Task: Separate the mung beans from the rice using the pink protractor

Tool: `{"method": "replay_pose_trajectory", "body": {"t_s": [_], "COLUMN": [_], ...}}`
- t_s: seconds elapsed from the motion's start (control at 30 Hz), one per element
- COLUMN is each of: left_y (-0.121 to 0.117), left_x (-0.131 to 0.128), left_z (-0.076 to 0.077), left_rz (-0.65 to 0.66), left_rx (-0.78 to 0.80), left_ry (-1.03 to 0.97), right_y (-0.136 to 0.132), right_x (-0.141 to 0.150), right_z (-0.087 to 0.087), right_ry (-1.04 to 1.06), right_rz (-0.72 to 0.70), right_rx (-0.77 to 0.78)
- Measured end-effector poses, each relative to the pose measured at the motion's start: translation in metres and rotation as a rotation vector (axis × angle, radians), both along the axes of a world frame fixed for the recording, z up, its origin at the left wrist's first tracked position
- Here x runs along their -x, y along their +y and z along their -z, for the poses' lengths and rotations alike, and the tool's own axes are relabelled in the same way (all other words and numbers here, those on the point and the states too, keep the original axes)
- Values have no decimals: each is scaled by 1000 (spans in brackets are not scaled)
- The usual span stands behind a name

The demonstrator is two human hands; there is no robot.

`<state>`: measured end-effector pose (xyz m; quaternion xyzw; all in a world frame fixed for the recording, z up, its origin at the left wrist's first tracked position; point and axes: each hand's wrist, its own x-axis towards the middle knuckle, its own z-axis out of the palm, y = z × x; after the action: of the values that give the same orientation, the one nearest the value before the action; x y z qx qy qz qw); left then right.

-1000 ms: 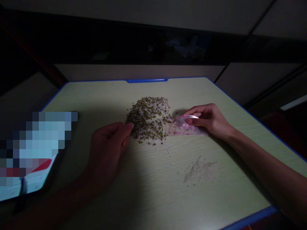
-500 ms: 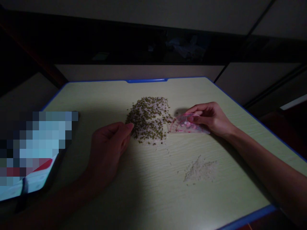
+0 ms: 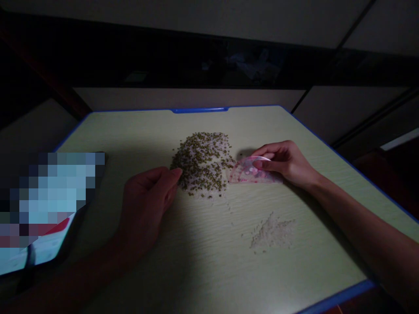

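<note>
Mixed pile of green beans and rice (image 3: 193, 163) on a pale, blue-edged table (image 3: 222, 274), set between two bare hands. The left hand (image 3: 147, 198) is the nearer: its thumb and forefinger tips lie at the pile's left margin, the other fingers curled in; whether anything is pinched between them cannot be told. The right hand (image 3: 290, 161) stands farther off to the right, partly closed, gripping a clear, pink-marked protractor (image 3: 247, 173) between thumb and fingers. The protractor's long axis, given by its straight edge, runs left to right on the side nearer the wearer; the curved edge faces away. Its left end points at the pile and lies just beside the right margin; actual contact is too dim to judge. A smaller heap of rice (image 3: 273, 232) lies nearer the wearer, to the right, with stray grains between. At far left, a tablet (image 3: 52, 248) glows.
</note>
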<state>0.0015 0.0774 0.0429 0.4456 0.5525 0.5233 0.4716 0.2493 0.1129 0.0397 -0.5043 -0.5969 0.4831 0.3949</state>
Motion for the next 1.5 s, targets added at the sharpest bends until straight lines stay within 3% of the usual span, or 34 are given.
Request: {"method": "replay_pose_trajectory", "body": {"t_s": [1.03, 1.5], "left_y": [0, -1], "left_x": [0, 0], "left_z": [1, -1], "left_rz": [1, -2], "left_rx": [2, 4], "left_ry": [19, 16], "right_y": [0, 5], "right_x": [9, 3], "right_z": [2, 2], "right_ry": [-13, 40], "right_rz": [114, -66], "right_rx": [-60, -34]}}
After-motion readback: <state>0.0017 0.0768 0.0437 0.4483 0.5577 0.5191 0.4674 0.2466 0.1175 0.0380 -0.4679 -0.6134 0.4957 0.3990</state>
